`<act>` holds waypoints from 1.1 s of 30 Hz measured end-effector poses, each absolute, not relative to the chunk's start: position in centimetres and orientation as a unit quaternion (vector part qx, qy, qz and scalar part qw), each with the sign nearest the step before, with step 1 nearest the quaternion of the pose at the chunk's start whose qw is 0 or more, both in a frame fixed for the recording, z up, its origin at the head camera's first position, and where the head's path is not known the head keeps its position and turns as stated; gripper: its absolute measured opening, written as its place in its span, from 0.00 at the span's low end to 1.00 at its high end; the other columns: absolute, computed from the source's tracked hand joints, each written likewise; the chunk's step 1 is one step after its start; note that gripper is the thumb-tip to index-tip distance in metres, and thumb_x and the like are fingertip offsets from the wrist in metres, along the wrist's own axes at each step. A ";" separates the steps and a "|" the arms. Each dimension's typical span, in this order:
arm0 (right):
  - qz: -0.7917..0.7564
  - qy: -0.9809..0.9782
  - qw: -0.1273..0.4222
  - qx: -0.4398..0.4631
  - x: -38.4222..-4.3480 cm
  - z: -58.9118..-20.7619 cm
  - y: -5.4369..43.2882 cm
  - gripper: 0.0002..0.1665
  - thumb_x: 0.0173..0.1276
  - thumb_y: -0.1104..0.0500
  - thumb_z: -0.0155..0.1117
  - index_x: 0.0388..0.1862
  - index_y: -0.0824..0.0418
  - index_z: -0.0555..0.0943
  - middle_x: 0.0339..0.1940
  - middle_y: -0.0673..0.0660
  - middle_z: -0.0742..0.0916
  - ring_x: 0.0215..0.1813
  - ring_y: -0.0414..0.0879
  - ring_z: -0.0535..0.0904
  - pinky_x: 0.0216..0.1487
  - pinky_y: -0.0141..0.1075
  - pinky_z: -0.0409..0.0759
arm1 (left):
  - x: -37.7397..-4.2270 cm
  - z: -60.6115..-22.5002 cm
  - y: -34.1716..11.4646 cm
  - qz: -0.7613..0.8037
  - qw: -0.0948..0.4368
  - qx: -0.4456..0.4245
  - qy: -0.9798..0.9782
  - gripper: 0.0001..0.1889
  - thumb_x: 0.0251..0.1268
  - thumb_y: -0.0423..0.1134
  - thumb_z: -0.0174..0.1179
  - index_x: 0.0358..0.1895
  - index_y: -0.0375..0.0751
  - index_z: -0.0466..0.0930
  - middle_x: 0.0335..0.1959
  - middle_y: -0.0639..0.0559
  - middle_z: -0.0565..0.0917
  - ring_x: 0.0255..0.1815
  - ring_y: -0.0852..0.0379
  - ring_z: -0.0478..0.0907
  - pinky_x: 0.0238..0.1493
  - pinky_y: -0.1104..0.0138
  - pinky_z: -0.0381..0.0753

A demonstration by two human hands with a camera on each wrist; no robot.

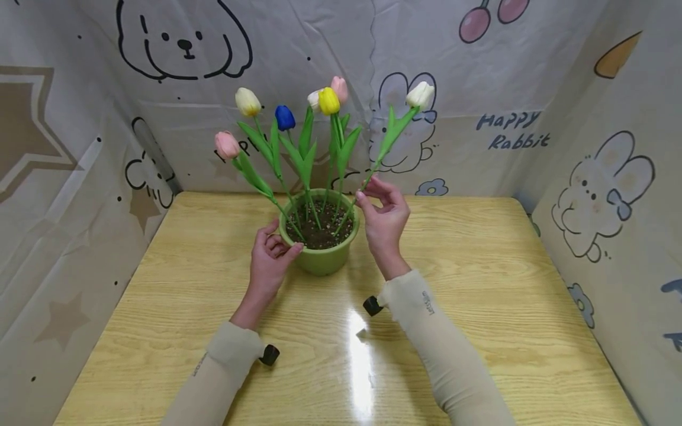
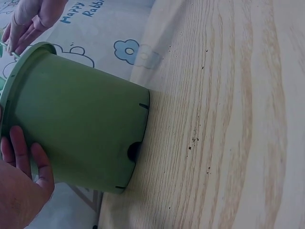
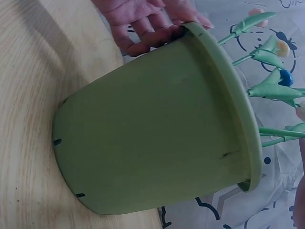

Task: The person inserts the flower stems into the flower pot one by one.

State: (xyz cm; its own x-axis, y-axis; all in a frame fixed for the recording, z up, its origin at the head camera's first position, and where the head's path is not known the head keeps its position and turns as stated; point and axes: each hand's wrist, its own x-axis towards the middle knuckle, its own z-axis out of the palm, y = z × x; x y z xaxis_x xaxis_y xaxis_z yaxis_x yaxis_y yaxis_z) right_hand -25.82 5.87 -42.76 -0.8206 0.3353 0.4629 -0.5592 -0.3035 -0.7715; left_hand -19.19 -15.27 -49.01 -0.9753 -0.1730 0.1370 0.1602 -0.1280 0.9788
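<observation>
A green flowerpot [image 1: 322, 260] filled with dark soil [image 1: 318, 238] stands upright on the table, artificial tulips rising from it. At its left side my left hand [image 1: 268, 263] grips the rim, thumb on the near edge and fingers bent along the outside. My right hand [image 1: 386, 220] pinches the stem of a white tulip [image 1: 421, 94] between thumb and fingers, just above the right rim; this stem leans right and its lower end meets the soil. Pink [image 1: 227, 145], cream [image 1: 247, 102], blue [image 1: 285, 118] and yellow [image 1: 329, 101] tulips stand in the same pot.
The pot rests on a light wooden table [image 1: 469, 331]. Printed cloth [image 1: 479, 160] walls the back and both sides. Small dark crumbs [image 2: 194, 140] lie on the wood near the pot. Black wrist cameras [image 1: 270, 355] protrude from the sleeves.
</observation>
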 end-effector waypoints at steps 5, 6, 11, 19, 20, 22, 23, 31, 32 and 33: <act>0.787 -0.541 0.278 0.107 -25.6 -43.0 5.7 0.23 0.58 0.80 0.72 0.53 0.77 0.80 0.47 0.72 0.87 0.44 0.46 0.86 0.42 0.36 0.89 | -19.3 -49.1 -15.3 -0.748 0.115 0.003 -0.654 0.39 0.63 0.23 0.69 0.76 0.36 0.61 0.38 0.59 0.82 0.40 0.64 0.81 0.45 0.76 0.82; 0.784 -0.545 0.278 0.108 -25.6 -43.0 5.6 0.23 0.58 0.80 0.72 0.53 0.78 0.80 0.46 0.70 0.87 0.44 0.46 0.86 0.42 0.36 0.89 | -19.3 -49.1 -15.3 -0.747 0.115 0.004 -0.655 0.39 0.63 0.23 0.69 0.76 0.36 0.61 0.38 0.59 0.82 0.40 0.64 0.81 0.45 0.76 0.82; 0.769 -0.564 0.275 0.124 -25.4 -43.4 5.4 0.22 0.59 0.79 0.71 0.53 0.77 0.80 0.43 0.57 0.89 0.45 0.44 0.86 0.44 0.36 0.89 | -19.3 -49.0 -15.3 -0.746 0.116 0.004 -0.655 0.39 0.63 0.23 0.69 0.76 0.36 0.61 0.38 0.57 0.82 0.40 0.64 0.82 0.45 0.75 0.82; 0.746 -0.593 0.270 0.138 -24.9 -44.3 4.9 0.21 0.61 0.78 0.71 0.54 0.75 0.81 0.44 0.59 0.89 0.46 0.45 0.87 0.44 0.36 0.89 | -19.3 -49.0 -15.3 -0.747 0.116 0.001 -0.655 0.39 0.63 0.23 0.69 0.76 0.35 0.61 0.37 0.59 0.81 0.39 0.64 0.82 0.45 0.75 0.82; 0.745 -0.595 0.268 0.139 -24.8 -44.3 4.9 0.21 0.61 0.78 0.71 0.54 0.75 0.81 0.44 0.62 0.88 0.46 0.43 0.86 0.44 0.36 0.89 | -19.3 -49.1 -15.3 -0.745 0.116 0.001 -0.656 0.39 0.63 0.23 0.69 0.76 0.35 0.61 0.37 0.59 0.81 0.39 0.64 0.82 0.45 0.75 0.82; 0.745 -0.596 0.264 0.142 -24.7 -44.4 4.8 0.21 0.61 0.78 0.71 0.54 0.75 0.81 0.45 0.68 0.87 0.46 0.42 0.86 0.44 0.35 0.89 | -19.3 -49.1 -15.3 -0.744 0.115 0.001 -0.659 0.39 0.63 0.23 0.69 0.76 0.36 0.61 0.36 0.60 0.81 0.39 0.64 0.82 0.45 0.75 0.82; 0.745 -0.596 0.262 0.144 -24.6 -44.5 4.8 0.21 0.61 0.78 0.71 0.54 0.76 0.81 0.46 0.71 0.86 0.46 0.42 0.86 0.45 0.35 0.89 | -19.3 -49.2 -15.4 -0.743 0.115 0.001 -0.659 0.39 0.63 0.23 0.69 0.76 0.36 0.61 0.37 0.60 0.81 0.39 0.64 0.82 0.45 0.75 0.82; 0.749 -0.594 0.252 0.148 -24.4 -45.0 4.6 0.21 0.62 0.77 0.71 0.55 0.76 0.81 0.47 0.80 0.83 0.46 0.47 0.86 0.43 0.34 0.89 | -19.2 -49.1 -15.3 -0.741 0.114 0.004 -0.662 0.39 0.63 0.24 0.69 0.76 0.36 0.61 0.38 0.59 0.81 0.40 0.64 0.82 0.45 0.75 0.82; 0.748 -0.596 0.252 0.149 -24.4 -45.1 4.6 0.21 0.62 0.77 0.71 0.55 0.77 0.80 0.46 0.78 0.83 0.46 0.47 0.86 0.43 0.34 0.89 | -19.2 -49.1 -15.3 -0.741 0.114 0.004 -0.662 0.39 0.63 0.24 0.69 0.76 0.37 0.61 0.38 0.59 0.81 0.40 0.64 0.82 0.46 0.75 0.82; 0.748 -0.596 0.250 0.149 -24.4 -45.2 4.6 0.21 0.62 0.77 0.70 0.55 0.77 0.80 0.46 0.77 0.84 0.45 0.48 0.86 0.43 0.34 0.89 | -19.2 -49.1 -15.3 -0.740 0.114 0.005 -0.662 0.39 0.63 0.24 0.70 0.76 0.37 0.62 0.37 0.59 0.81 0.40 0.64 0.82 0.45 0.75 0.82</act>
